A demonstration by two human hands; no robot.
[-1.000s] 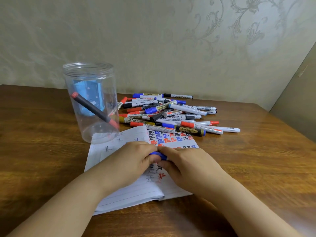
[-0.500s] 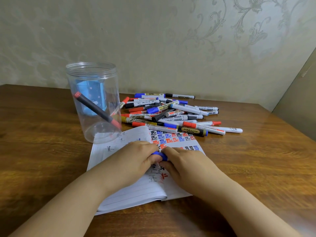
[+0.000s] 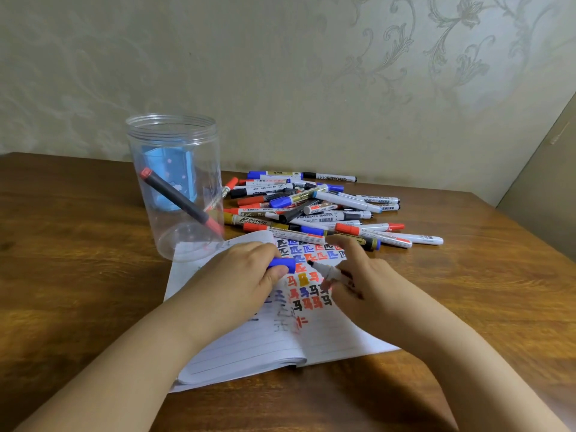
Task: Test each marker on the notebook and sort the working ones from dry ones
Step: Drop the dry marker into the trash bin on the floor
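Cap just pulled off: left hand [image 3: 240, 275] grips blue plastic cap [image 3: 282, 264], right hand [image 3: 358, 275] pinches bared white marker [image 3: 325, 269] over lined notebook [image 3: 249, 347]. Test stroke next.

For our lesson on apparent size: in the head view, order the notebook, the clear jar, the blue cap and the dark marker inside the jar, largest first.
1. notebook
2. clear jar
3. dark marker in the jar
4. blue cap, partly covered by the left hand

Wooden table [image 3: 78, 260] bears jar [image 3: 174, 169], markers [image 3: 327, 210], notebook [image 3: 249, 347].
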